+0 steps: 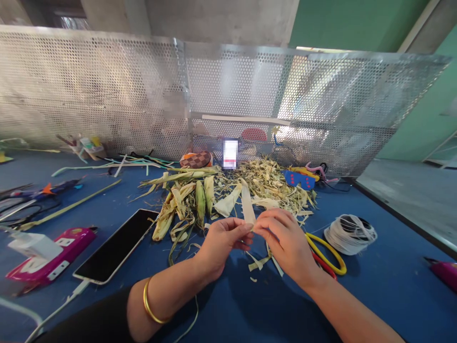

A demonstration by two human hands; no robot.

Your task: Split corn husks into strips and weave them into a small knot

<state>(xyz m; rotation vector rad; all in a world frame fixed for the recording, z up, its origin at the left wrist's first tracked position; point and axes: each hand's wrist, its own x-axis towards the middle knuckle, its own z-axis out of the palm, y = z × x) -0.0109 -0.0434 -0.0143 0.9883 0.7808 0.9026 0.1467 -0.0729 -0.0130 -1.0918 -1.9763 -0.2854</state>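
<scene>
Ref pt = husk heap (pixel 267 178), on blue table (pixel 257 305). L hand (pixel 221 243) is pinching pale husk strip (pixel 247 202) at its lower end, thumb vs. fingers, i.e. clamped on it. R hand (pixel 283 238) is gripping same end w/ bunched fingertips, approx. touching L fingertips. Strip is pointing up from both hands at near side of heap, upper end overlapping heap in view; can't tell if touching.

Phone (pixel 117 245), dark screen, is lying L of heap; white cable (pixel 60 310) is running from its near end. Magenta power strip (pixel 76 236) w/ white charger (pixel 37 251) is sitting farther L of heap. String spool (pixel 348 238) is sitting R of heap, near side. Yellow loop handle (pixel 342 267) is lying on near R side of heap, partly hidden. Blue piece w/ red dots (pixel 298 180) is resting at heap's R edge. Checked pouch (pixel 195 160) is sitting behind heap's L part; perforated screen (pixel 228 76) is standing behind heap.
</scene>
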